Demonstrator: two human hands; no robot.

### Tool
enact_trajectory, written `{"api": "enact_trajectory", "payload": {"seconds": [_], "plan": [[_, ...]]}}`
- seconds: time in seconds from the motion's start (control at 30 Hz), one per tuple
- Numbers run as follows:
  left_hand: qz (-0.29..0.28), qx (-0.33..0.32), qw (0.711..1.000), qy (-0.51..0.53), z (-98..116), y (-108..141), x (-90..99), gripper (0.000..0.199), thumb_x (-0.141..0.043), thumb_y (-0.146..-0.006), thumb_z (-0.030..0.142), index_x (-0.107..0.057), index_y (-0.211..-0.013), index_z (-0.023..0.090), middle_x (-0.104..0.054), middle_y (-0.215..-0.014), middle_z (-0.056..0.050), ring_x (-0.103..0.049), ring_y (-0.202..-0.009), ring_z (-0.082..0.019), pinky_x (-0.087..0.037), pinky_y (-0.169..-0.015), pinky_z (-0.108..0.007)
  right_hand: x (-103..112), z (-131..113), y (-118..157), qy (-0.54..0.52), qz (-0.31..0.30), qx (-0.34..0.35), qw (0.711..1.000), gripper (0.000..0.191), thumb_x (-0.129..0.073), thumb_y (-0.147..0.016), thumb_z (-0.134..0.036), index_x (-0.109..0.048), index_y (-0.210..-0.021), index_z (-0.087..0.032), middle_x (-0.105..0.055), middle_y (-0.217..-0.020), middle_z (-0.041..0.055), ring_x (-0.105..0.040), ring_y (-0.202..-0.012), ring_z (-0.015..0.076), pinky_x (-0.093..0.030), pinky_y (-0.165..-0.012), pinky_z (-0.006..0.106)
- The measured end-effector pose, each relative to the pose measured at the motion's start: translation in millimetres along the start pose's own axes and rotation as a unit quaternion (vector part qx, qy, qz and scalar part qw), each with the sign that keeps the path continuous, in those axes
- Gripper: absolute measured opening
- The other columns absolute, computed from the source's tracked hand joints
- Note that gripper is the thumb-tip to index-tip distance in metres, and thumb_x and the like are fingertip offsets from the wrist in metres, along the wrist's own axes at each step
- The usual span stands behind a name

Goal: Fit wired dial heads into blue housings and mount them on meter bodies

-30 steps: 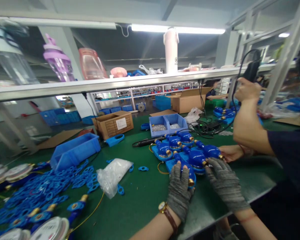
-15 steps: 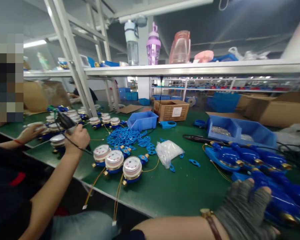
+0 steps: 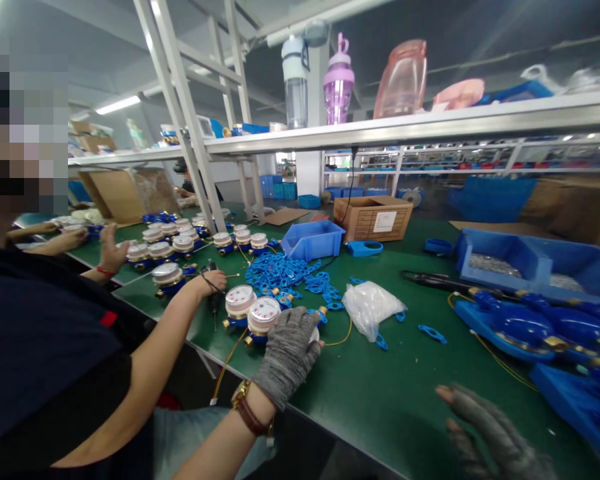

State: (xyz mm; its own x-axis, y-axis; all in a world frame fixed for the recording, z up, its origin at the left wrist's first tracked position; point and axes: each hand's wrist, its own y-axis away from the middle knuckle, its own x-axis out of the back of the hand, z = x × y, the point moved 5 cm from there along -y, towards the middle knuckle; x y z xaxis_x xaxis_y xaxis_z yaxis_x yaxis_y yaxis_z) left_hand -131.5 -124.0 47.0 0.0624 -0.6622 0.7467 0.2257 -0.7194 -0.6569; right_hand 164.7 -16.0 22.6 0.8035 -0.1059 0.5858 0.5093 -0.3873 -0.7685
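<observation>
Your left grip [image 3: 286, 357], in a grey knit glove, curls over a water meter [image 3: 314, 337] at the near edge of the green bench [image 3: 380, 407]. Only a sliver of the white dial shows past the fingers, so you cannot tell whether the grip is clamped on it or only resting there. A second meter [image 3: 263, 319] sits just beside the glove and a third meter [image 3: 240, 301] lies beyond it, the row running along the bench edge. Your right grip [image 3: 495, 430], also gloved, is well away at the lower right, its fingers spread apart around nothing. It is nearest the blue meter bodies [image 3: 523, 327] and a blue jig [image 3: 565, 400]. The left arm is clearly the nearer to the dials. A clear plastic bag [image 3: 370, 308] lies between your hands. Beyond your left hand, a co-worker's hand [image 3: 214, 281] holds a black screwdriver [image 3: 213, 301].
</observation>
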Motion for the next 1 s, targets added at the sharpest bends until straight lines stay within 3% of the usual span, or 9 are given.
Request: {"api": "enact_trajectory", "payload": {"seconds": [0.1, 0.23, 0.37, 0.43, 0.5, 0.63, 0.77, 0.87, 1.0], "plan": [[-0.017, 0.035, 0.999, -0.004, 9.0, 2.4, 2.9, 0.044, -0.067, -0.079, 0.030, -0.063, -0.121, 0.016, -0.066, -0.113, -0.016, -0.061, -0.108, -0.035, -0.055, -0.091, -0.056, -46.2, -29.1, -18.3, -0.067, -0.062, 0.064, 0.994, 0.042, -0.057, -0.089, -0.023, -0.056, -0.131, -0.028, -0.070, -0.120, 0.0087, -0.069, -0.107, 0.0235, -0.062, -0.086, 0.033], [-0.024, 0.049, 0.998, 0.014, 43.1, 13.8, 1.9, 0.045, -0.068, -0.078, 0.033, -0.063, -0.119, 0.017, -0.066, -0.113, -0.014, -0.063, -0.102, -0.032, -0.058, -0.087, -0.052, -93.1, -58.2, -32.6, -0.165, -0.108, 0.001, 0.980, 0.065, -0.064, -0.083, -0.030, -0.045, -0.145, -0.022, -0.059, -0.137, 0.0127, -0.059, -0.125, 0.0296, -0.056, -0.099, 0.041], [0.048, 0.020, 0.997, 0.060, 80.1, 28.9, 7.2, 0.049, -0.056, -0.083, 0.025, -0.052, -0.130, 0.012, -0.067, -0.118, -0.017, -0.064, -0.107, -0.034, -0.059, -0.089, -0.051, -109.8, -66.7, -40.2, -0.218, -0.123, -0.070, 0.966, 0.072, -0.063, -0.082, -0.030, -0.040, -0.149, -0.020, -0.053, -0.143, 0.0146, -0.054, -0.129, 0.0334, -0.050, -0.106, 0.046], [0.045, -0.007, 0.986, 0.159, 83.7, 29.0, 16.5, 0.053, -0.051, -0.088, 0.023, -0.040, -0.139, 0.012, -0.065, -0.125, -0.016, -0.066, -0.109, -0.026, -0.061, -0.088, -0.037, -106.3, -62.0, -41.6, -0.216, -0.117, -0.090, 0.965, 0.064, -0.059, -0.085, -0.027, -0.043, -0.147, -0.023, -0.057, -0.139, 0.0129, -0.056, -0.127, 0.0327, -0.050, -0.105, 0.046], [0.017, -0.016, 0.969, 0.245, 68.1, 22.4, 28.4, 0.055, -0.053, -0.091, 0.026, -0.034, -0.143, 0.018, -0.062, -0.133, -0.010, -0.064, -0.114, -0.018, -0.060, -0.089, -0.025, -99.6, -54.4, -39.8, -0.218, -0.110, -0.108, 0.964, 0.065, -0.062, -0.083, -0.027, -0.045, -0.145, -0.024, -0.060, -0.135, 0.0129, -0.057, -0.125, 0.0343, -0.051, -0.103, 0.048], [0.149, 0.083, 0.981, 0.089, -19.0, 4.0, 54.3, 0.042, -0.055, -0.092, 0.028, -0.050, -0.132, 0.019, -0.057, -0.137, -0.011, -0.051, -0.132, -0.026, -0.041, -0.115, -0.050, -88.2, -39.6, -27.6, -0.242, -0.100, -0.133, 0.956, 0.076, -0.069, -0.076, -0.029, -0.040, -0.147, -0.025, -0.064, -0.128, 0.0144, -0.063, -0.117, 0.0345, -0.057, -0.095, 0.046], [0.072, 0.133, 0.987, 0.054, -90.2, -7.6, 33.0, 0.039, -0.066, -0.078, 0.029, -0.065, -0.114, 0.014, -0.065, -0.119, -0.015, -0.058, -0.117, -0.035, -0.043, -0.107, -0.059, -79.7, -23.7, -14.2, -0.242, -0.096, -0.142, 0.955, 0.077, -0.068, -0.077, -0.028, -0.036, -0.147, -0.027, -0.067, -0.121, 0.0128, -0.068, -0.107, 0.0315, -0.061, -0.086, 0.042], [0.022, 0.123, 0.988, 0.088, -98.3, -6.1, 17.6, 0.035, -0.068, -0.075, 0.028, -0.069, -0.110, 0.019, -0.068, -0.109, -0.008, -0.061, -0.110, -0.029, -0.048, -0.104, -0.050, -68.0, -8.0, -6.2, -0.193, -0.076, -0.134, 0.969, 0.076, -0.070, -0.076, -0.032, -0.039, -0.145, -0.026, -0.066, -0.121, 0.0124, -0.068, -0.105, 0.0311, -0.061, -0.085, 0.039], [0.022, 0.141, 0.981, 0.129, -72.9, 3.7, 10.5, 0.035, -0.067, -0.078, 0.031, -0.069, -0.112, 0.021, -0.066, -0.109, -0.008, -0.062, -0.106, -0.026, -0.051, -0.100, -0.048, -51.0, 11.4, 4.6, -0.107, -0.044, -0.117, 0.986, 0.067, -0.068, -0.077, -0.038, -0.047, -0.139, -0.023, -0.062, -0.125, 0.0128, -0.066, -0.109, 0.0310, -0.060, -0.086, 0.038]]}}
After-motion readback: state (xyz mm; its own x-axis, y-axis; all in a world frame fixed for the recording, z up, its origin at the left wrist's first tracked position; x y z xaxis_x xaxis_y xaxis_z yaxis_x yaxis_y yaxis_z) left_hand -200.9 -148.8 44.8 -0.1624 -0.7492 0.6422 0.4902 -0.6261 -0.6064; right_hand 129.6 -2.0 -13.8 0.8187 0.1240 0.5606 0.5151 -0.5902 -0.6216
